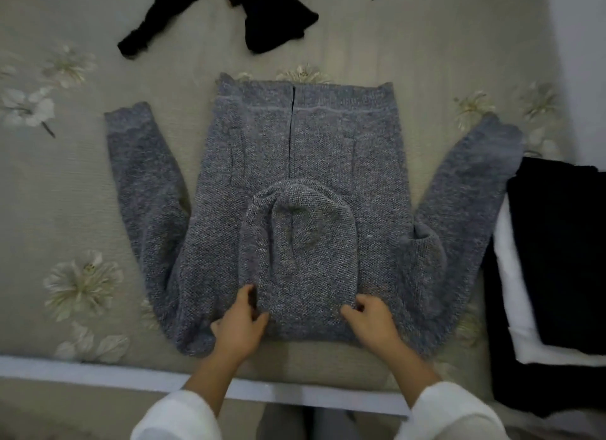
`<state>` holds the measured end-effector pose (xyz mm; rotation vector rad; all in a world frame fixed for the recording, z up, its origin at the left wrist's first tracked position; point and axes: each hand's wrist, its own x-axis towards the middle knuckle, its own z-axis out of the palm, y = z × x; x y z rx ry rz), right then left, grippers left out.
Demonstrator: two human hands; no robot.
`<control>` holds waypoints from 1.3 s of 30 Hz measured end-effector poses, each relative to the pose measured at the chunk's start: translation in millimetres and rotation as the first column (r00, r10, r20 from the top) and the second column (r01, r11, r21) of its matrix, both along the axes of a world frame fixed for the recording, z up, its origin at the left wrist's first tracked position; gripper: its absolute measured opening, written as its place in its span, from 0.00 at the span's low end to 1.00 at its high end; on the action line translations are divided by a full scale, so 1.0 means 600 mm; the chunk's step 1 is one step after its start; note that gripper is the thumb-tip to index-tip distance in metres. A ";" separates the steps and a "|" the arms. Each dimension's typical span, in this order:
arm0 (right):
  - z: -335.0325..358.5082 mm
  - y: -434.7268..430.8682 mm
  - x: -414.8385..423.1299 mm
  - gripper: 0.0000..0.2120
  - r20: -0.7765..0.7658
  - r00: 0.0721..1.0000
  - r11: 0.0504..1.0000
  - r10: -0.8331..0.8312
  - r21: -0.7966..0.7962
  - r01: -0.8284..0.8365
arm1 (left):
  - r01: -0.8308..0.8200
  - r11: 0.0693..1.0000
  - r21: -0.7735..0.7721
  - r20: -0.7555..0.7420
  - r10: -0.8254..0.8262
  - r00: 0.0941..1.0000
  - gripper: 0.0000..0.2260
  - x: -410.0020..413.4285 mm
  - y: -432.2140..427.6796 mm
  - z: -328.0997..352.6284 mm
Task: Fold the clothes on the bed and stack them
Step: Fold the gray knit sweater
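A grey knitted hooded sweater (305,164) lies flat on the bed, hem toward the far side, both sleeves spread out to the sides. Its hood (295,239) is folded up onto the body. My left hand (239,321) sits at the hood's near left corner, fingers curled and pinching the knit. My right hand (370,318) sits at the hood's near right corner, fingers bent against the fabric. A crumpled black garment (262,16) lies at the far side of the bed. At the right stands a stack of folded clothes (557,259), black on top of white.
The bedspread (82,193) is beige with white flower prints. The bed's near edge (98,374) runs as a pale strip across the bottom of the view. A white wall (583,62) shows at the right.
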<state>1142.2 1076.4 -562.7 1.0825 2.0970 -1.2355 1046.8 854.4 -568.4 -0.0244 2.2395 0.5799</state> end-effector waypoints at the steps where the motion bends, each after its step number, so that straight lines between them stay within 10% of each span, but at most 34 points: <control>1: 0.003 0.007 0.009 0.22 -0.011 0.998 0.996 -0.065 -0.054 0.065 | 0.027 1.000 0.003 0.024 -0.027 0.999 0.26 0.001 -0.001 0.003; 7: 0.000 0.037 0.061 0.13 0.175 0.962 0.971 0.210 -0.149 -0.185 | 0.169 0.976 -0.137 0.114 -0.154 0.981 0.28 0.011 -0.003 0.011; 14: 0.031 0.155 0.027 0.04 -0.193 0.906 0.879 -0.377 0.233 0.416 | 0.304 0.952 -0.036 -0.464 -0.285 0.839 0.34 -0.005 0.135 0.023; 20: 0.016 0.267 0.020 0.23 -0.181 0.888 0.700 -0.422 0.558 0.446 | 0.616 0.762 -0.199 -0.360 -0.642 0.677 0.43 -0.029 0.252 -0.035; 26: -0.007 0.317 -0.017 0.25 -0.176 0.810 0.754 -0.560 0.297 0.586 | 0.670 0.680 -0.297 -0.020 -0.706 0.708 0.45 -0.080 0.283 -0.061; 30: -0.011 0.336 -0.044 0.18 -0.195 0.734 0.724 -0.650 0.135 0.677 | 0.575 0.765 -0.291 -0.057 -0.614 0.787 0.42 -0.054 0.312 -0.023; 35: 0.055 0.351 -0.059 0.11 -0.139 0.561 0.573 -0.816 -0.331 0.750 | 0.711 0.701 0.056 -0.352 -0.653 0.671 0.35 0.077 0.346 -0.010; 39: 0.090 0.363 -0.073 0.11 -0.170 0.516 0.532 -0.839 -0.452 0.716 | 0.653 0.689 0.314 -0.030 -0.681 0.732 0.34 0.122 0.381 -0.030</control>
